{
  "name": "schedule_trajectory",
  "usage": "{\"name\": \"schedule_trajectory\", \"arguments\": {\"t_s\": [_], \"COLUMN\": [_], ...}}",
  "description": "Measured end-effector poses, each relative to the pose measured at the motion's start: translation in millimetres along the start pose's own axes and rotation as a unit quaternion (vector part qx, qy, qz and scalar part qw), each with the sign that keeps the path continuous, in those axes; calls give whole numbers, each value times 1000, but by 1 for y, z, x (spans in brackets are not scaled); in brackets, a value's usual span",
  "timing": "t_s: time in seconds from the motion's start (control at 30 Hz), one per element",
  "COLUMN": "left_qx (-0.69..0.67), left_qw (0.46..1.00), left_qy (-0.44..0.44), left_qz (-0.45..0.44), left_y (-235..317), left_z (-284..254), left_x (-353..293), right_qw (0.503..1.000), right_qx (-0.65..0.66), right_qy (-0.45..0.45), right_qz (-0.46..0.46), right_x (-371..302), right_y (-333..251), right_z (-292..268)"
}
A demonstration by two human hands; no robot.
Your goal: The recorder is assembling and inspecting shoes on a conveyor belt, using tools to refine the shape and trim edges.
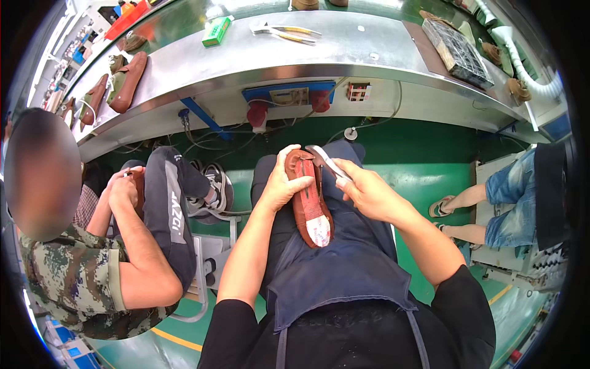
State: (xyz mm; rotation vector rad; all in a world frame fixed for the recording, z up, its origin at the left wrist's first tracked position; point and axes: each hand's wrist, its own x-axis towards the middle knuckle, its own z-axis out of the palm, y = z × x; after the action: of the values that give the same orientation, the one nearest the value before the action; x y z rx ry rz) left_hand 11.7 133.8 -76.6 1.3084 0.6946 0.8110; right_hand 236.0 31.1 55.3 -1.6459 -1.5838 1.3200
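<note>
Sole up over my lap lies a brown leather shoe upper [303, 203] on its last, with a red insole and a white patch at the end nearer me. My left hand [285, 183] grips it from the left side, thumb across the insole and fingers wrapped round the far end. In my right hand [369, 189] is a metal tool with a curved silver head [324, 160], apparently pincers. That head touches the shoe's far right edge or is right beside it; I cannot tell which. The fist hides the rest of the tool.
A metal bench [344, 40] spans the front, bearing a green box [216, 32], yellow-handled pliers [289, 32], a gridded block [458, 52] and brown shoes [129, 80]. Co-workers sit on both sides; the left one's hands [125, 187] hold a brown piece. Sockets [289, 97] and cables sit beneath.
</note>
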Motion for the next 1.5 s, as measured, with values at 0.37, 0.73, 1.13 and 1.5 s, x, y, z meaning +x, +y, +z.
{"name": "schedule_trajectory", "arguments": {"t_s": [0.37, 0.73, 1.13, 1.5], "left_qx": [-82, -99, -111, -132], "left_qw": [996, 994, 993, 990], "left_qy": [23, 32, 40, 39], "left_qz": [19, -16, -24, -42], "left_y": [-8, -17, -6, -13], "left_z": [-2, -6, -6, -11], "left_x": [2, -7, -7, -2], "right_qw": [971, 970, 978, 969], "right_qx": [2, -97, -89, -104], "right_qy": [106, 98, 54, 74], "right_qz": [-214, -202, -182, -211], "right_x": [29, 36, 43, 41], "right_y": [0, 13, 2, -9], "right_z": [28, 42, 44, 42]}}
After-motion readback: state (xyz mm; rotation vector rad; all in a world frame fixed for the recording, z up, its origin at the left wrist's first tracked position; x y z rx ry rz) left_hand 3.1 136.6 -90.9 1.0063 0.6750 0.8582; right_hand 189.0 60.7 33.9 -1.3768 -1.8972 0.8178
